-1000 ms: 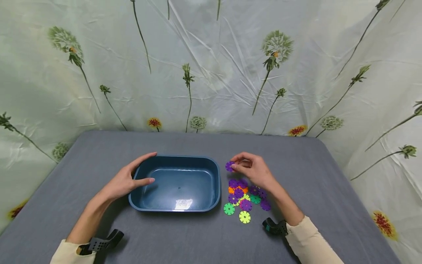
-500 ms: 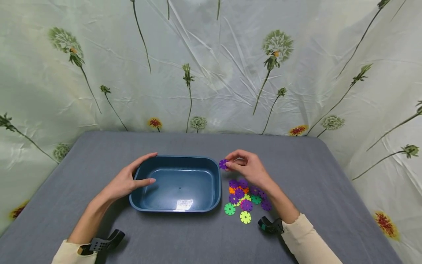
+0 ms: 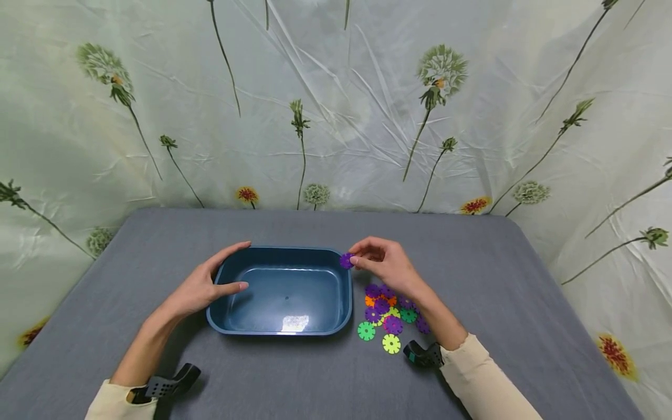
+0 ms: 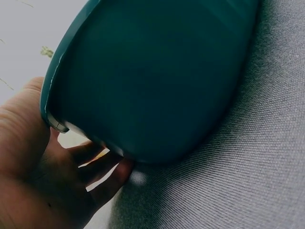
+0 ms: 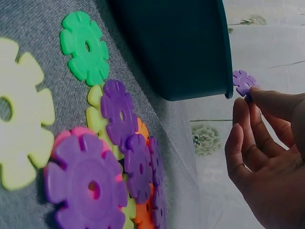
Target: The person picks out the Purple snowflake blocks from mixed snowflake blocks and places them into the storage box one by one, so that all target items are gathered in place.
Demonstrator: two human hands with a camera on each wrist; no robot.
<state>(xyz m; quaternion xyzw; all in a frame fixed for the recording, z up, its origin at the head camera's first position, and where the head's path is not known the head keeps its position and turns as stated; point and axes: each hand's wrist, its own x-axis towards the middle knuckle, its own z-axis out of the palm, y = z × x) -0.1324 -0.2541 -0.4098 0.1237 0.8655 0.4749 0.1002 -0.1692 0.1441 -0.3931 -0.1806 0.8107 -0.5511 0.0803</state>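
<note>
A blue plastic basin (image 3: 286, 297) stands on the table, its inside bare. My left hand (image 3: 196, 289) grips its left end, thumb over the rim and fingers along the outside; the left wrist view shows those fingers (image 4: 112, 181) against the outer wall. Between thumb and fingertips my right hand (image 3: 385, 265) pinches a purple snowflake disc (image 3: 346, 261) at the basin's right back corner. In the right wrist view this purple disc (image 5: 244, 82) is held up beside the rim. Below the right hand lies a loose pile of snowflake discs (image 3: 381, 306), purple, orange, yellow, green and pink.
Nearest the front edge of the pile are a green disc (image 3: 366, 331) and a yellow disc (image 3: 391, 344). A grey cloth covers the table (image 3: 294, 379). Behind it hangs a pale curtain (image 3: 357, 163) printed with flowers.
My right hand has moved left with the purple disc, from above the pile's back to the basin's right back corner. The left hand and basin have stayed in place.
</note>
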